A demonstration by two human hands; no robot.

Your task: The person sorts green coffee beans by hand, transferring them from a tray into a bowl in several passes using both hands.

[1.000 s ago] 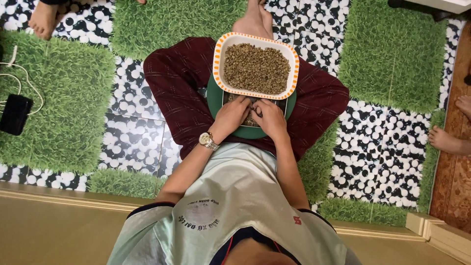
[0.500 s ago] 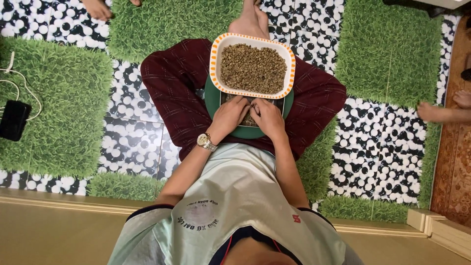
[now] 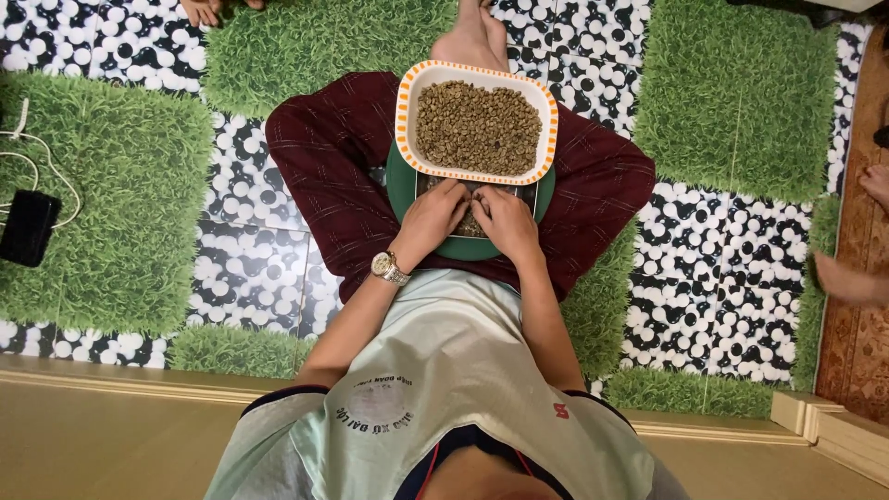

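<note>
I sit cross-legged with a white rectangular bowl (image 3: 405,111), orange-trimmed, resting on my lap. It is filled with pale green-brown beans (image 3: 477,128). Under it lies a round green plate (image 3: 463,248) carrying a dark flat tray (image 3: 526,193) with a small heap of the same beans. My left hand (image 3: 433,220), with a metal watch (image 3: 389,268) on its wrist, and my right hand (image 3: 505,222) meet over that heap, fingers bent down onto the beans. The fingertips are hidden, so what they pinch is unclear.
The floor is a mat of grass-print and pebble-print squares (image 3: 120,185). A black device (image 3: 28,227) with a white cable (image 3: 28,157) lies at far left. Other people's feet show at top left (image 3: 208,11) and at the right edge (image 3: 852,278). A wooden ledge (image 3: 93,435) runs behind me.
My hands stay on the small bean heap with only slight finger motion. The feet at top left and at the right edge have shifted position.
</note>
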